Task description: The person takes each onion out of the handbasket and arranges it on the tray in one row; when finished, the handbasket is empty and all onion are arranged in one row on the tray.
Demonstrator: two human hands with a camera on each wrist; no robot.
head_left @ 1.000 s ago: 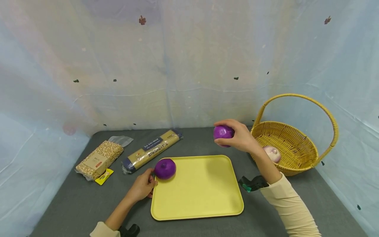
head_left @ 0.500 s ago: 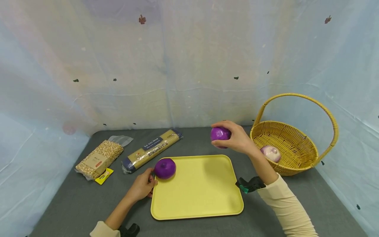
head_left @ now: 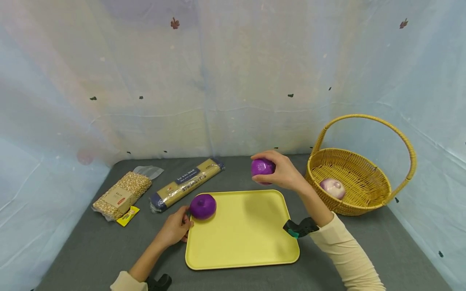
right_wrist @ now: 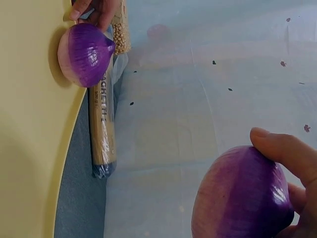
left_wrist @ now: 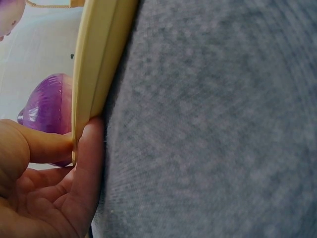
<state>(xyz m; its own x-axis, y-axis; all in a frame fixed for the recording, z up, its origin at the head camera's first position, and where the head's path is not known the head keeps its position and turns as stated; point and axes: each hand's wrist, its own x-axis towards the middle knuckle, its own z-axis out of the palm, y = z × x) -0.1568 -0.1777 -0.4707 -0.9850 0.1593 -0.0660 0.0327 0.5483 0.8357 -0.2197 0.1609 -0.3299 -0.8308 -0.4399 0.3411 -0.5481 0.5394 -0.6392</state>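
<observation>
on the far left of the grey tabletop (head_left: pixel 91 246) lie a bag of dried beans (head_left: pixel 121 196) with a small yellow packet (head_left: pixel 128 216) at its near end, and then a long pack of spaghetti (head_left: pixel 187 184), all well apart from the work. next comes the left hand (head_left: pixel 174 228), which pinches the left rim of the yellow tray (head_left: pixel 242 246) between thumb and fingers, as the left wrist view shows. just beside those fingers one purple onion (head_left: pixel 202 206) already sits on the tray's far left corner, so that part looks done. further right, the right hand (head_left: pixel 282 173) holds a second purple onion (head_left: pixel 262 167) in the air, fingers and thumb curled round it, above the tray's far edge and not yet set down. at the far right stands a wicker basket (head_left: pixel 364 202) with a tall handle, and one pale onion (head_left: pixel 332 188) lies inside it. judging from this, one onion is placed, one is on its way over the tray, and one remains in the basket.
</observation>
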